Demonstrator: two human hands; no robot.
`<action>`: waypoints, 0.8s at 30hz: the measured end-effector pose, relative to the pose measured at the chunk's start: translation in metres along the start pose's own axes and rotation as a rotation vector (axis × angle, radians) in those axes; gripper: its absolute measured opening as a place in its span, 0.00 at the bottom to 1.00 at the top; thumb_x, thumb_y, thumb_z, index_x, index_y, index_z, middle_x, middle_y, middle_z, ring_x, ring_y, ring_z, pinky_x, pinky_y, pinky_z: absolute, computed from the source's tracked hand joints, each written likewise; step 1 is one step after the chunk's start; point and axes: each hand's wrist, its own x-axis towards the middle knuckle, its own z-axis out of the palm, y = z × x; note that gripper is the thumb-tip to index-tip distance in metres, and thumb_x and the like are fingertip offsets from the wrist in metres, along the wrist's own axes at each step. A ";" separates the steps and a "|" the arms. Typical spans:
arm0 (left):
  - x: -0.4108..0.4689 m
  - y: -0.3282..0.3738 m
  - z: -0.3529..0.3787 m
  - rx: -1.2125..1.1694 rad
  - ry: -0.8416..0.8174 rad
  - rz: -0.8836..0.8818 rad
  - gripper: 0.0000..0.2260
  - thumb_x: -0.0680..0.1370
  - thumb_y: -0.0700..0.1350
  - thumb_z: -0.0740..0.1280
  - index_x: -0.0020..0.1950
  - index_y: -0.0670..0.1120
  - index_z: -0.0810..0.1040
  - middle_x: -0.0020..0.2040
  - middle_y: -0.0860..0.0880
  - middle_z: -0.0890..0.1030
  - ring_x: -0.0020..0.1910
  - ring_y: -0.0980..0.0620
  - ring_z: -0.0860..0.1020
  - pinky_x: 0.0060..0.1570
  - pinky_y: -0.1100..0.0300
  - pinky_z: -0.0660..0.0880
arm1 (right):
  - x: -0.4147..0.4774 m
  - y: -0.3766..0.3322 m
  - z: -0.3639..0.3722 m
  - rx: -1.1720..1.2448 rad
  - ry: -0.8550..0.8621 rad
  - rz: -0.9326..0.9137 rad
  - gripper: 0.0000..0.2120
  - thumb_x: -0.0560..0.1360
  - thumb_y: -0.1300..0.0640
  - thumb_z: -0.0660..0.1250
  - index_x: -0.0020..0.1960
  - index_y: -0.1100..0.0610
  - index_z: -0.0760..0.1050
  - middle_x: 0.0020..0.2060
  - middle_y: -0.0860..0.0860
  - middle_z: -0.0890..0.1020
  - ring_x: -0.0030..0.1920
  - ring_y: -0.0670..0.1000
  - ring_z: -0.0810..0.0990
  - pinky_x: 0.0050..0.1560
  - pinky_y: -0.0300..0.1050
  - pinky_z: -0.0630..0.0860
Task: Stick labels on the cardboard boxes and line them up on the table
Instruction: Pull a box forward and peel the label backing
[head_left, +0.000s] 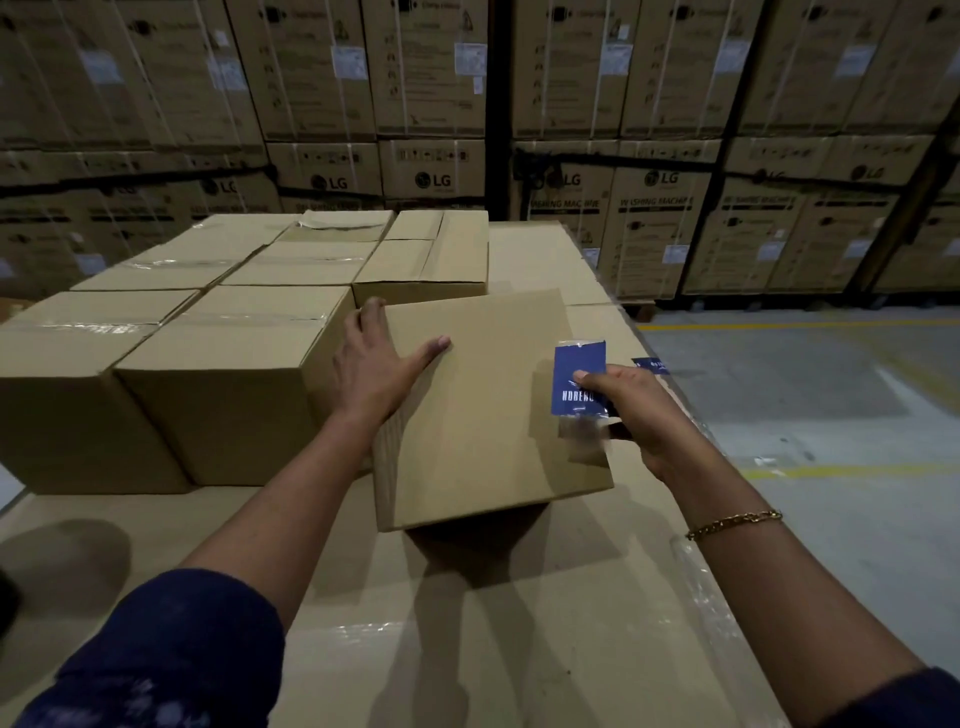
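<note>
L hand: lay spread flat on tilted box, far-left corner.
R hand: pinched blue label at box's right edge.
Box: on table, right of taped boxes.

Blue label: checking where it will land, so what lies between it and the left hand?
In the head view, only the bare face of the tilted cardboard box lies between the blue label and the left hand.
</note>
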 end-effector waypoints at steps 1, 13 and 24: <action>0.001 0.000 0.000 -0.013 0.005 0.002 0.48 0.70 0.75 0.64 0.81 0.49 0.55 0.79 0.42 0.58 0.76 0.38 0.62 0.72 0.42 0.61 | -0.001 0.000 0.001 0.020 -0.004 -0.001 0.07 0.81 0.54 0.67 0.47 0.54 0.82 0.39 0.49 0.86 0.42 0.49 0.82 0.43 0.48 0.75; -0.034 -0.010 -0.004 -0.133 -0.079 -0.014 0.42 0.76 0.71 0.61 0.81 0.64 0.39 0.83 0.45 0.52 0.78 0.37 0.59 0.70 0.36 0.63 | -0.021 -0.002 0.003 0.037 -0.148 -0.103 0.09 0.80 0.60 0.68 0.59 0.53 0.79 0.47 0.52 0.87 0.42 0.48 0.83 0.39 0.41 0.75; -0.081 -0.017 -0.001 -0.081 0.114 0.157 0.41 0.77 0.69 0.60 0.83 0.56 0.45 0.82 0.45 0.57 0.73 0.38 0.70 0.57 0.42 0.75 | -0.054 -0.023 0.004 0.018 -0.242 -0.250 0.08 0.81 0.59 0.67 0.56 0.56 0.83 0.34 0.53 0.83 0.28 0.49 0.75 0.31 0.42 0.70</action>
